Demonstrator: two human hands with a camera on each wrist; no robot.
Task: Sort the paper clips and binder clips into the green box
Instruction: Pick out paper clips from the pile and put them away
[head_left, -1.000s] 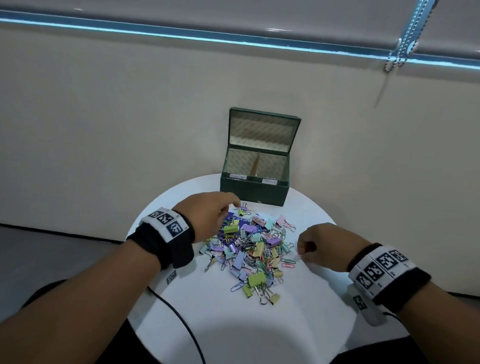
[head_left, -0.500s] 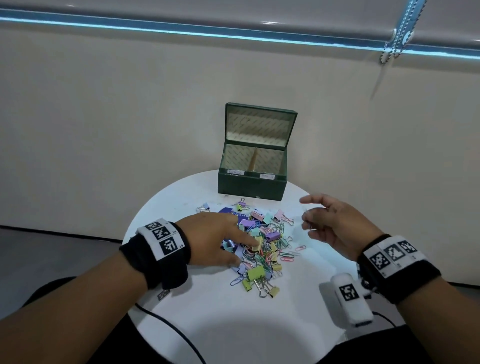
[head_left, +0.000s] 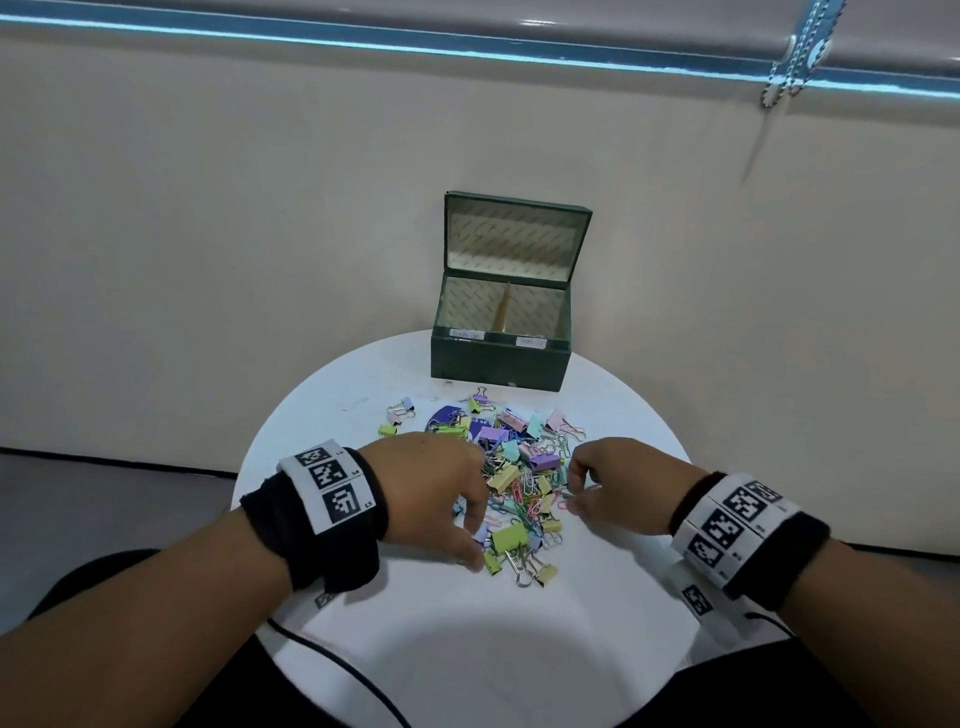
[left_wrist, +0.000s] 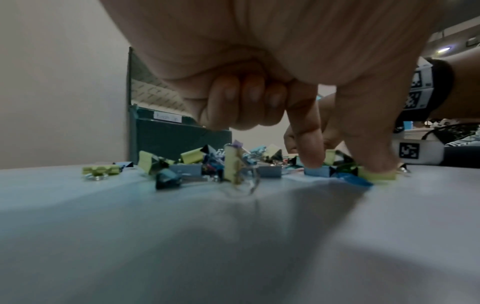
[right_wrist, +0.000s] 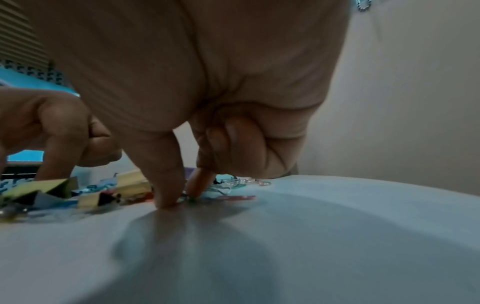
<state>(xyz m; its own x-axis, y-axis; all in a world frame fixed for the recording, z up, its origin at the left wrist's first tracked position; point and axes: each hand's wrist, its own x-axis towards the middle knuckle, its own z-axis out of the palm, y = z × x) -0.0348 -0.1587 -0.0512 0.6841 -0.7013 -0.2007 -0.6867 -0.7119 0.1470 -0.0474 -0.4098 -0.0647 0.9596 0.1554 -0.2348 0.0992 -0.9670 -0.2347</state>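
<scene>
The green box (head_left: 498, 364) stands open at the back of the round white table (head_left: 415, 649), with two labelled compartments. In front of it lies a pile of pastel binder clips and paper clips (head_left: 519, 467). My left hand (head_left: 474, 543) is at the pile's near left edge. Its index finger and thumb (left_wrist: 345, 170) come down around a light-blue binder clip (left_wrist: 318, 171), and the other fingers are curled in. My right hand (head_left: 570, 499) is at the pile's right edge. Its thumb and index finger (right_wrist: 182, 195) pinch a paper clip against the table, next to a red paper clip (right_wrist: 233, 197).
Two stray binder clips (head_left: 397, 415) lie left of the pile. A black cable (head_left: 332, 649) crosses the table's near left edge. A white tagged device (head_left: 696, 597) hangs under my right wrist. A beige wall rises right behind the box.
My right hand rose open toward the box, then came back down to the pile's right edge. My left hand slid from the far side to the near left edge.
</scene>
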